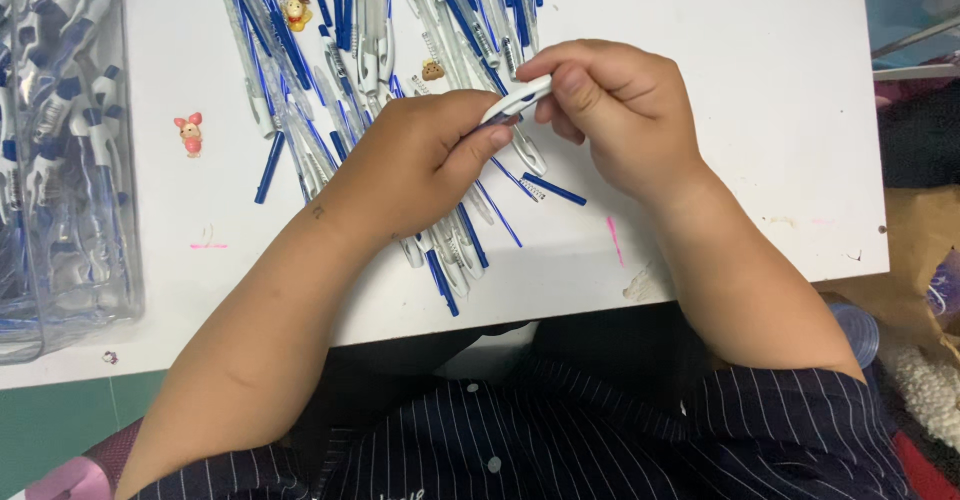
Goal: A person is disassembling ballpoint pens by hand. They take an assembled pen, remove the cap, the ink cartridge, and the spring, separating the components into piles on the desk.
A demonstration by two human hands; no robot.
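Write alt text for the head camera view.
Both hands, left hand and right hand, hold one white pen above a white table strewn with blue and white pen parts; a clear bag lies far left.

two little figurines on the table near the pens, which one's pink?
The pink figurine, standing alone on bare white table left of the pen pile. The other figurine is yellow and brown and sits among the pens near the top edge.

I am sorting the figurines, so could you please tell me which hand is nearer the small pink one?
Left. The left hand lies right of the pink figurine; the right hand is farther right.
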